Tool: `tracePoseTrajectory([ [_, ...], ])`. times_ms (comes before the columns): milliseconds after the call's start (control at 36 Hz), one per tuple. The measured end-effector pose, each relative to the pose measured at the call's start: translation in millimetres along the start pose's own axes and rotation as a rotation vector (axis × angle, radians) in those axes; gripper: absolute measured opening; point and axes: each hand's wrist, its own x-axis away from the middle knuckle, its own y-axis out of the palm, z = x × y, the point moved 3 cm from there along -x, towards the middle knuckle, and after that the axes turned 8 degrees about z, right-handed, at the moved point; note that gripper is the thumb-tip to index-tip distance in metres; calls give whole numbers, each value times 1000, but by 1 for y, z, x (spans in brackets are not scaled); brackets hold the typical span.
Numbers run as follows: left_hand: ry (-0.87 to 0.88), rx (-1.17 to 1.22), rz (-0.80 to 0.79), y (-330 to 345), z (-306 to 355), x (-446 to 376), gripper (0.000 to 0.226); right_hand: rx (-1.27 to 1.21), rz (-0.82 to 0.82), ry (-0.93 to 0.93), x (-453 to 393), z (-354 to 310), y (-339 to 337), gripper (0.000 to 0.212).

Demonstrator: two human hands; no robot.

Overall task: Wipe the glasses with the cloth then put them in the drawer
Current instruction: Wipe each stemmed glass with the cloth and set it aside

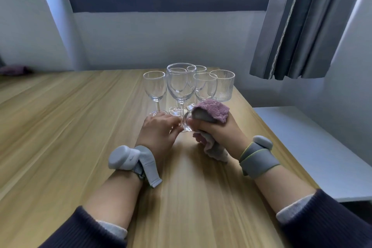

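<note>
Head view: left hand [159, 129] clamped on wine glass [181, 86] foot, steadying it on table [80, 127]. Right hand [213, 131] closed around purple cloth [211, 110], pressed against foot for wiping.

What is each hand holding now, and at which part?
The left hand holds the big wine glass at its foot. The right hand grips the cloth, bunched, against that foot.

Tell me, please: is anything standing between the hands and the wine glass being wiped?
No. The left hand and the right hand, holding the purple cloth, already touch the base of the tall wine glass. The other glasses stand behind it. No drawer is in view.
</note>
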Motion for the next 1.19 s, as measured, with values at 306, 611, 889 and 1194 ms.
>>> tracePoseTrajectory([
  [306,-875,1054,11,-14,-4,-4,45,-48,74,-62,-1,-14,-14,30],
  [611,-1263,1227,-345,3,-2,7,27,-101,78,74,4,1,4,18],
  [889,-747,853,-20,-5,-3,0,10,-80,109,96,2,-6,-6,30],
  [1194,-375,599,68,-12,-2,-3,19,-277,131,194,1,-3,-5,31],
])
